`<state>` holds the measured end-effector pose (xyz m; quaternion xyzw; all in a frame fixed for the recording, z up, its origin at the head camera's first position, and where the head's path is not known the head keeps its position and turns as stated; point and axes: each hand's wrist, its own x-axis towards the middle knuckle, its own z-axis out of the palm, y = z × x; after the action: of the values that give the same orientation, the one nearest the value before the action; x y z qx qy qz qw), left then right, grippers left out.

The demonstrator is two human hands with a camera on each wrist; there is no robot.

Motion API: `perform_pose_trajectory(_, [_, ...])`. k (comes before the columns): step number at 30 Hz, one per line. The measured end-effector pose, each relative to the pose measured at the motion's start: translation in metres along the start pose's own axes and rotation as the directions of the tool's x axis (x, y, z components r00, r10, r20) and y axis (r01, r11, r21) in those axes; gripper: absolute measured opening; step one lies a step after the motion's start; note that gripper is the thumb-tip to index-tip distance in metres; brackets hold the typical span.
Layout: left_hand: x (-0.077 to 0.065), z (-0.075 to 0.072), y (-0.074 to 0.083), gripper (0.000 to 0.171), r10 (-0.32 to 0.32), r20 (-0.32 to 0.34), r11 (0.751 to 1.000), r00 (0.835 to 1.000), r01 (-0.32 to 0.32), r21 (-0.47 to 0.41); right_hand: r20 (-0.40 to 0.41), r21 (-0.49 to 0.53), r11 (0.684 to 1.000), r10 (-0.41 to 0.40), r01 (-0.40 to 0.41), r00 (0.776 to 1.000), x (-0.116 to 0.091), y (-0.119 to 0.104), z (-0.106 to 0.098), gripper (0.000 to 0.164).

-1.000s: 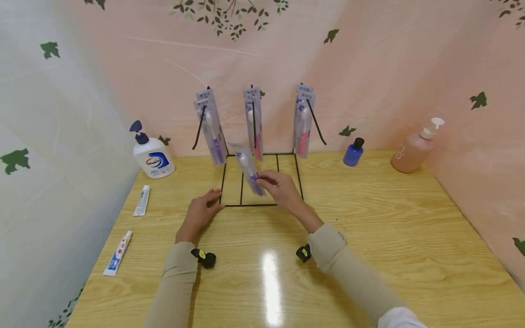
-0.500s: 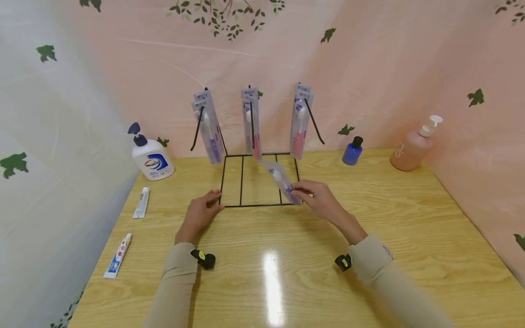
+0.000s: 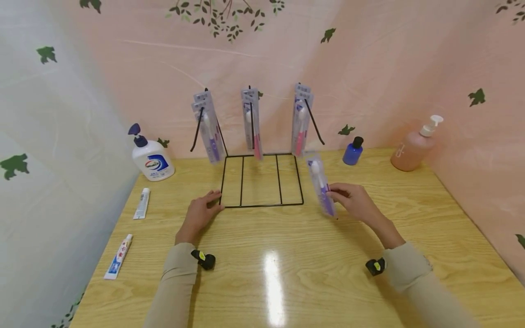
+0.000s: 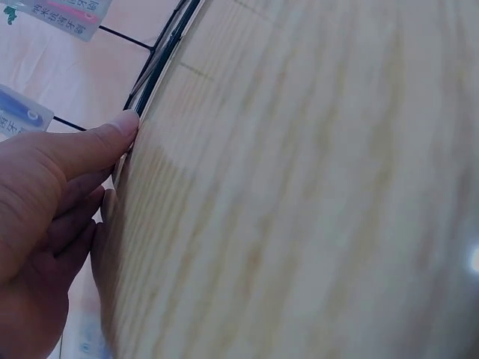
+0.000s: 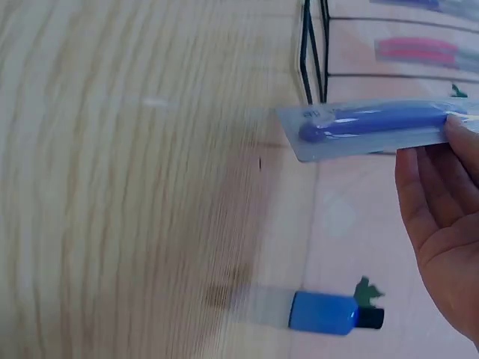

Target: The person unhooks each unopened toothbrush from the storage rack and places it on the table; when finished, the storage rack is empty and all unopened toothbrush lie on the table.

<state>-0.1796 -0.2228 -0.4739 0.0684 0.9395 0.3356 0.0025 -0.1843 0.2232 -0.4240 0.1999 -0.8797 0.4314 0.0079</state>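
Note:
In the head view my right hand pinches a packaged toothbrush with a purple handle, held tilted to the right of the black wire rack. The right wrist view shows the thumb on the clear pack, fingers behind it. My left hand touches the rack's front left corner; in the left wrist view its straight thumb lies against the wire. Packaged toothbrushes hang on the rack's three hooks: purple ones at left, pink ones in the middle and at right.
A white pump bottle stands back left, with two toothpaste tubes nearer the left edge. Back right are a small blue bottle and a pink pump bottle. A patterned cloth hangs behind the wooden table.
My right hand has carried the purple toothbrush pack from over the rack's base out to its right side; the pack now stands more upright. The left hand has stayed at the corner.

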Motion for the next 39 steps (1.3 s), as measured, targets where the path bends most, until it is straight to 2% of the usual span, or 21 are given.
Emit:
perform_pose_trajectory(4, [0.000,0.000,-0.001,0.049,0.010,-0.010,1.000,1.000,-0.010,0.009,0.038,0.054,0.988,0.145,-0.147,0.989,-0.003,0.013,-0.016,0.035])
perform_pose_trajectory(8, [-0.001,0.000,-0.001,0.049,0.011,-0.012,1.000,1.000,-0.011,0.015,0.081,0.116,0.954,0.267,-0.276,0.960,-0.005,0.027,-0.028,0.043])
perform_pose_trajectory(13, [0.000,0.000,-0.002,0.049,0.013,-0.014,1.000,1.000,-0.013,0.020,0.141,0.189,0.908,0.351,-0.373,0.926,-0.003,0.048,-0.032,0.048])
perform_pose_trajectory(18, [0.000,0.001,-0.002,0.048,0.019,-0.017,1.000,1.000,-0.019,0.008,0.199,0.202,0.869,0.416,-0.452,0.887,0.002,0.062,-0.032,0.052])
perform_pose_trajectory(23, [0.001,0.001,-0.002,0.049,0.022,-0.015,1.000,1.000,-0.022,0.001,0.250,0.169,0.852,0.449,-0.495,0.858,0.006,0.070,-0.033,0.053])
perform_pose_trajectory(32, [0.002,0.001,-0.002,0.049,0.021,-0.014,1.000,1.000,-0.021,0.006,0.293,0.200,0.824,0.466,-0.530,0.835,0.008,0.075,-0.036,0.054])
perform_pose_trajectory(39, [0.002,0.001,-0.002,0.049,0.013,-0.016,1.000,1.000,-0.013,0.010,0.290,0.139,0.845,0.464,-0.516,0.837,0.007,0.074,-0.039,0.048])
